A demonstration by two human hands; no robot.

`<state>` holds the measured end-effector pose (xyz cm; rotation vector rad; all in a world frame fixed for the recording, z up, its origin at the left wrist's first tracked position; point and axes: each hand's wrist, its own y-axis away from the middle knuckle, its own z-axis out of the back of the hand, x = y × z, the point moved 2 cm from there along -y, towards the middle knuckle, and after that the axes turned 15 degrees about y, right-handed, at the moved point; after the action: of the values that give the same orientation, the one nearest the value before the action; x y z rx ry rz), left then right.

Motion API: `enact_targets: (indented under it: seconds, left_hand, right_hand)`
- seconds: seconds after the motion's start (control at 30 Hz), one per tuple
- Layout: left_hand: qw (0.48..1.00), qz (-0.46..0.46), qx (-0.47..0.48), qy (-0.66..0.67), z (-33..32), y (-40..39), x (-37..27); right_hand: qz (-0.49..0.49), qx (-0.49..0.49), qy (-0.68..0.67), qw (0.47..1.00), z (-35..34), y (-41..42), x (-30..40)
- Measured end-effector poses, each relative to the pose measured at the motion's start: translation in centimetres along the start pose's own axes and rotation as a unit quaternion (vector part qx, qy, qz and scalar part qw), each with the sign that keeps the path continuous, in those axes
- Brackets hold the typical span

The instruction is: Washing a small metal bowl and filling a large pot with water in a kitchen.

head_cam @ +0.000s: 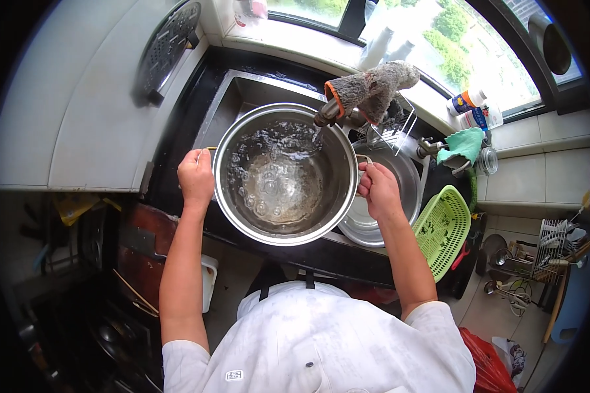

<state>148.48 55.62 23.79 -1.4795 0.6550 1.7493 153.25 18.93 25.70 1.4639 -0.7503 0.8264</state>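
A large stainless steel pot (220, 204) is held over the sink (215, 115) by its two side handles. My left hand (196, 179) grips the left handle, and my right hand (379, 186) is closed around the right handle (365, 157). Water (275, 172) stands in the pot, rippled and bubbling where a stream enters near the far right rim. That stream falls from the faucet (328, 113), which has a grey cloth (373, 88) with orange edging draped over it. Behind my right hand, a wide metal basin (407, 206) is partly hidden by the pot.
Right of the basin lies a green plastic colander (442, 231), with a red-handled tool (459, 256) beside it. A wire rack (403, 123) stands behind the basin. A teal cloth (462, 146) hangs near a second tap (428, 147). Bottles (467, 102) line the windowsill. A cutting board (145, 236) lies left.
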Motion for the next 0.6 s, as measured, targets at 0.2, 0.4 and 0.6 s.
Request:
enact_targets:
  seconds: [0.2, 0.4, 0.6]
  left_hand:
    - [0.993, 0.063, -0.012, 0.094, 0.0, 0.3, 1.3]
    - [0.989, 0.069, -0.004, 0.129, 1.1, 1.0, 0.7]
    - [0.990, 0.054, -0.007, 0.126, 3.1, 1.7, -1.5]
  right_hand:
    - [0.017, -0.059, -0.034, 0.998, -0.8, 0.9, -0.3]
    - [0.032, -0.088, -0.016, 0.996, -1.9, 3.3, 0.9]
    - [0.022, -0.097, -0.042, 0.994, -2.9, 5.6, 0.9]
